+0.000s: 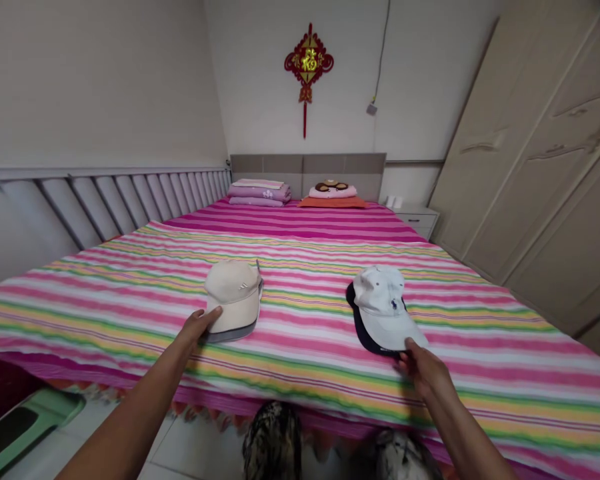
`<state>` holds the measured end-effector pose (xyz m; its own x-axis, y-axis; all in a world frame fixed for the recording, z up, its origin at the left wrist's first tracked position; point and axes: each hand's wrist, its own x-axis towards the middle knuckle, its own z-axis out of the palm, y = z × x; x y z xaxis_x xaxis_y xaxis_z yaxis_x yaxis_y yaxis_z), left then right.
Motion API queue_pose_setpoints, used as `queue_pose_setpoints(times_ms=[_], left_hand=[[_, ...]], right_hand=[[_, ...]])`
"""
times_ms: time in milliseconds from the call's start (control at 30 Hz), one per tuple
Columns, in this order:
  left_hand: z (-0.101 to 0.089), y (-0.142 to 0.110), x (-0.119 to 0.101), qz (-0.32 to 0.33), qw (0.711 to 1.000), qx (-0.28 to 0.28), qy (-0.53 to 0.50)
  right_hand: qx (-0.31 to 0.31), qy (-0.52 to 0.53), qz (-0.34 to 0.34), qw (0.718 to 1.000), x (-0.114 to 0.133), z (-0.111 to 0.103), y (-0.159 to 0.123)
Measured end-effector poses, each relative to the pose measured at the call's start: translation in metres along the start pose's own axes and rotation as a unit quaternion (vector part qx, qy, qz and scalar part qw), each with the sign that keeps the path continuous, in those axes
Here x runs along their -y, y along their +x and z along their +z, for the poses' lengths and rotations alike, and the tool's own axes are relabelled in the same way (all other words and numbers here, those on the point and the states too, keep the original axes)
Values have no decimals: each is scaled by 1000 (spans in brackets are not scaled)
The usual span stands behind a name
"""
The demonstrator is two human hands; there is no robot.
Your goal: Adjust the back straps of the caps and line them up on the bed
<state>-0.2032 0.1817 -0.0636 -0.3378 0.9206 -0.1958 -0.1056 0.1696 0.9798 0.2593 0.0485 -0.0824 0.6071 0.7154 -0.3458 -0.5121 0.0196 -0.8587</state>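
Fingers of the left hand [196,327] are pinching the beige cap [230,287] by its brim's left side, the right hand [429,370] pinching the white cap [379,297] overlying a dark cap [364,336], all caps lying inward-ahead, toward the bed's [300,373] near edge.

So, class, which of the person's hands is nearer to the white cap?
Right. The right hand holds the white cap by its brim; the left hand is off to the left, gripping the cream cap.
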Motion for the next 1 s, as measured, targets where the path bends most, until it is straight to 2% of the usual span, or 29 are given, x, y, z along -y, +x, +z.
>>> queue_pose_setpoints(times_ms=[100, 167, 333, 400, 467, 500, 533, 600, 667, 733, 800, 867, 933, 1000], left_hand=[[12, 3, 1, 30, 997, 52, 57], [18, 8, 2, 50, 993, 65, 87], [20, 9, -1, 79, 988, 15, 129], [27, -5, -4, 141, 982, -23, 122], [45, -29, -4, 220, 971, -27, 85], [57, -44, -3, 225, 973, 8, 57], [71, -60, -2, 190, 978, 74, 35], [101, -92, 0, 70, 970, 234, -25], [127, -116, -4, -38, 924, 357, -130], [146, -133, -14, -102, 857, 456, -217], [155, -144, -28, -104, 818, 483, -296], [156, -154, -40, -86, 804, 481, -340], [152, -167, -48, -77, 792, 498, -345], [149, -182, -49, -73, 773, 536, -333]], right_hand=[[-22, 10, 34, 999, 7, 5, 2], [-16, 18, 60, 998, 13, 10, 2], [49, 52, 109, 991, 33, 24, -5], [80, 69, 109, 988, 39, 30, -11], [110, 82, 107, 985, 41, 33, -21], [127, 87, 102, 983, 40, 34, -27], [146, 89, 95, 981, 38, 35, -34], [195, 83, 71, 975, 28, 34, -51], [242, 64, 51, 967, 12, 30, -69], [274, 37, 48, 960, -6, 23, -87], [302, -19, 54, 951, -21, 12, -103], [344, -68, 65, 934, -28, -2, -114], [390, -75, 80, 914, -23, -16, -120], [409, -58, 93, 906, -9, -24, -121]])
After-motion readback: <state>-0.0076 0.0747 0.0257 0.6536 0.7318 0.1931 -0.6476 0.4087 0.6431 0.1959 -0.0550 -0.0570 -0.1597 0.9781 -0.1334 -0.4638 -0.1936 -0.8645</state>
